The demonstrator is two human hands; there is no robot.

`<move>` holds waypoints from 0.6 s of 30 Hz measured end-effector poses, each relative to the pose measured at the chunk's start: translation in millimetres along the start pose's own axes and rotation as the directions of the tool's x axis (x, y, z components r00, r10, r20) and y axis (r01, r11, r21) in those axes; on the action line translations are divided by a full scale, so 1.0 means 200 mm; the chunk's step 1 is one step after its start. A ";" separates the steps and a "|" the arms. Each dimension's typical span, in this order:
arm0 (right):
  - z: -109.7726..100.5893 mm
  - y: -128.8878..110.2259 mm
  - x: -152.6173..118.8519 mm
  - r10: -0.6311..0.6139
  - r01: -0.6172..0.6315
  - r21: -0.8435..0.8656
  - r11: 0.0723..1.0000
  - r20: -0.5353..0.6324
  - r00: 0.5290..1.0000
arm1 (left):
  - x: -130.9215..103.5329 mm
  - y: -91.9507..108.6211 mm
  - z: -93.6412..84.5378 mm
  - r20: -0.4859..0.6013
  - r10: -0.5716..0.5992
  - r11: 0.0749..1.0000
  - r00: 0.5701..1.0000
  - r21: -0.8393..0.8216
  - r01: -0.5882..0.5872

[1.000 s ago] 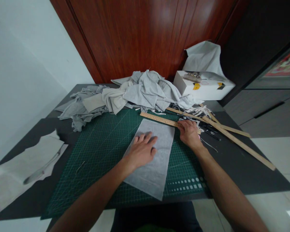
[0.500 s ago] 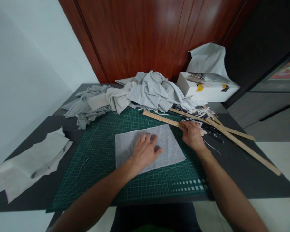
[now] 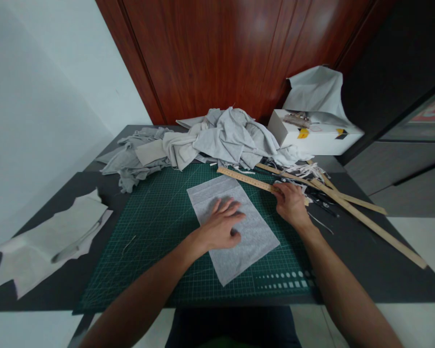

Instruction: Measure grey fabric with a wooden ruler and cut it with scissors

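Note:
A flat grey piece of fabric (image 3: 253, 232) lies at a slant on the green cutting mat (image 3: 159, 232). On top of it rests my left hand (image 3: 223, 224), palm down with the fingers spread. My right hand (image 3: 292, 203) is closed on the right end of a short wooden ruler (image 3: 244, 180), just beyond the fabric's right side. The ruler's marked face points up and its left end reaches over the far part of the mat.
Crumpled grey fabric (image 3: 221, 137) is heaped along the back. At the right, long wooden strips (image 3: 369, 222) lie across dark tools and cord scraps (image 3: 306, 170), near a white box (image 3: 319, 137). A pale cloth piece (image 3: 58, 237) lies left.
Under my left hand the grey fabric has turned clockwise, so one corner now points toward me. My right hand keeps its hold on the ruler in nearly the same spot.

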State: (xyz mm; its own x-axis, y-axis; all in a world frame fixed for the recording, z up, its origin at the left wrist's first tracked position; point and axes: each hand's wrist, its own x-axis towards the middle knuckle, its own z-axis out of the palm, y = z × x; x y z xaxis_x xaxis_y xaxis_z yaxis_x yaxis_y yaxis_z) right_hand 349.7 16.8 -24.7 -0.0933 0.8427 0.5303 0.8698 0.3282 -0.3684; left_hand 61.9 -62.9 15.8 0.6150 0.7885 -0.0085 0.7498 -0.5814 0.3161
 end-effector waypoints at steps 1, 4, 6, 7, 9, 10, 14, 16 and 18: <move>0.00 0.00 0.00 -0.002 0.002 0.000 1.000 0.001 1.000 | 0.00 -0.01 0.01 -0.006 -0.017 1.000 1.000 0.002 0.017; 0.00 0.00 0.00 -0.015 0.015 -0.003 1.000 0.001 1.000 | -0.01 -0.03 0.01 0.011 -0.029 1.000 1.000 -0.003 0.029; 0.00 0.00 0.00 -0.016 0.016 -0.013 1.000 -0.006 1.000 | -0.01 -0.03 -0.01 0.037 0.017 0.999 0.999 -0.039 -0.015; 0.00 0.00 -0.01 -0.018 0.017 -0.016 1.000 -0.009 1.000 | -0.01 -0.04 -0.02 0.041 0.042 0.997 0.998 -0.068 -0.040; 0.01 -0.01 -0.01 -0.035 0.035 -0.007 0.999 -0.001 0.999 | -0.01 -0.03 -0.04 0.011 0.075 0.989 0.997 -0.126 -0.073; 0.01 -0.01 -0.01 -0.055 0.055 0.008 0.998 0.013 0.998 | 0.00 -0.03 -0.05 -0.027 0.073 0.987 0.997 -0.144 -0.076; 0.03 -0.01 -0.01 -0.146 0.137 0.100 0.986 0.090 0.985 | 0.02 -0.03 -0.04 -0.186 0.012 0.995 0.983 -0.091 -0.029; 0.04 -0.01 -0.01 -0.173 0.158 0.127 0.979 0.112 0.979 | 0.02 -0.03 0.00 -0.198 -0.028 1.000 0.980 0.005 0.030; 0.06 -0.01 -0.02 -0.197 0.180 0.141 0.974 0.120 0.973 | 0.01 -0.01 0.04 -0.186 -0.070 0.990 0.980 0.105 0.090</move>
State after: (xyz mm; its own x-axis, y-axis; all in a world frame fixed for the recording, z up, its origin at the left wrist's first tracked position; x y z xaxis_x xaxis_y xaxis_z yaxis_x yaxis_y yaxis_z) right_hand 343.5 18.4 -34.8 -0.3204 0.8064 0.4971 0.7616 0.5313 -0.3710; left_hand 62.3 -61.9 8.3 0.5049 0.8507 0.1463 0.8237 -0.5255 0.2129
